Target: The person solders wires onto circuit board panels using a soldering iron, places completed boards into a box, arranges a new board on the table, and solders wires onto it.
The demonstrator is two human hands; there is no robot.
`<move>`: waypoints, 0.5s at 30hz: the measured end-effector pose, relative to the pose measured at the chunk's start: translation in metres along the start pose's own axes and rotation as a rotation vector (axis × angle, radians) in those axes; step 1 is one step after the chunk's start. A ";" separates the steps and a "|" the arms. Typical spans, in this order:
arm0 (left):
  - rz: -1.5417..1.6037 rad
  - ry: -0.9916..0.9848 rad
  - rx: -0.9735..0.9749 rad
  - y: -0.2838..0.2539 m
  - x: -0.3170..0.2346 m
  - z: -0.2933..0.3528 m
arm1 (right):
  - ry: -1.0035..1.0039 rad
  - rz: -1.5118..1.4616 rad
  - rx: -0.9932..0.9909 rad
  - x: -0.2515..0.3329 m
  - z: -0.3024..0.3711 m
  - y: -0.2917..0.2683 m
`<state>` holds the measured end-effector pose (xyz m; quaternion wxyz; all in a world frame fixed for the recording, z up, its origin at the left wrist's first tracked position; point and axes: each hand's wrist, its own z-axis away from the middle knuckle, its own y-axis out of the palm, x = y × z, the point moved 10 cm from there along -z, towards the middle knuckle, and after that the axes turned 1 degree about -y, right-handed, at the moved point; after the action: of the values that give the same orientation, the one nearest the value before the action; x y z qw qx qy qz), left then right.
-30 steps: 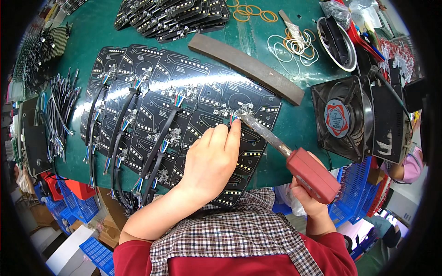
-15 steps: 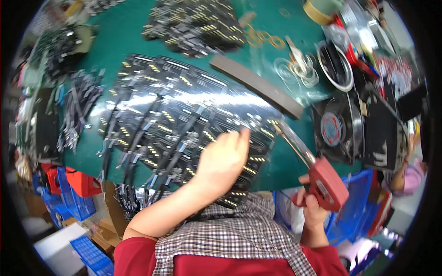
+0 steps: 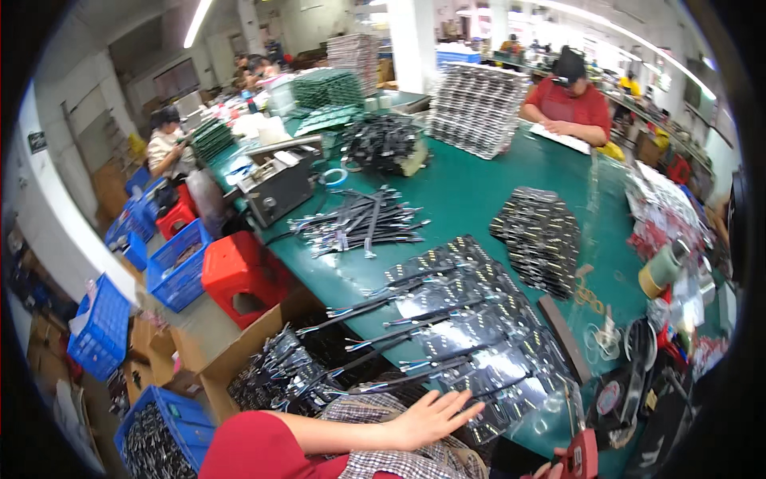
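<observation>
- Left grip [image 3: 431,418] is spread wide, empty, near flat black circuit boards [image 3: 471,331].
- Right grip [image 3: 549,471] clasps a red, blocky soldering gun [image 3: 582,457].
- Smooth green tabletop [image 3: 463,191] carries the boards.

1. Tabletop [image 3: 467,188]: green.
2. Circuit boards [image 3: 435,299]: black, rows of pale yellow-white spots.
3. Piled cables [image 3: 363,223]: black and grey, whitish ends.
4. Soldering gun [image 3: 581,455]: red body.
5. Bar [image 3: 564,339]: dark brown, plain.
6. Rubber bands [image 3: 589,298]: yellow-orange.
7. Wearer's sleeve [image 3: 247,447]: solid red.
8. Apron [image 3: 399,466]: dark-and-white check.
9. Fan [image 3: 610,397]: black frame; label was reddish and pale.
10. Near stool [image 3: 238,267]: bright red-orange.
11. Crate [image 3: 100,327]: blue.
12. Cardboard box [image 3: 247,345]: tan-brown.
13. Small ring [image 3: 333,177]: light blue.
14. Co-worker's cap [image 3: 570,64] was black, their top [image 3: 594,104] red.
15. Pillar [image 3: 411,44]: white.
16. Stacked sheets [image 3: 479,108]: white and dark, repeating pattern.
</observation>
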<state>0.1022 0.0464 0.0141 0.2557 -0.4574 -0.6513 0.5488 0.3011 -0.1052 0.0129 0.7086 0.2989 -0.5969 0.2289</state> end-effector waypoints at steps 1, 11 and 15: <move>-0.043 -0.018 -0.074 -0.012 0.000 0.001 | 0.034 -0.058 -0.013 -0.007 0.000 -0.003; 0.439 -0.342 0.222 0.016 0.011 0.002 | -0.112 -0.115 -0.139 -0.018 0.029 -0.048; 0.566 -0.118 0.061 -0.023 -0.002 -0.018 | -0.481 0.112 -0.139 0.021 0.002 -0.029</move>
<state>0.1113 0.0534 0.0410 0.0676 -0.5802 -0.4946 0.6436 0.3229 -0.1279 0.0292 0.5514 0.2615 -0.7781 0.1486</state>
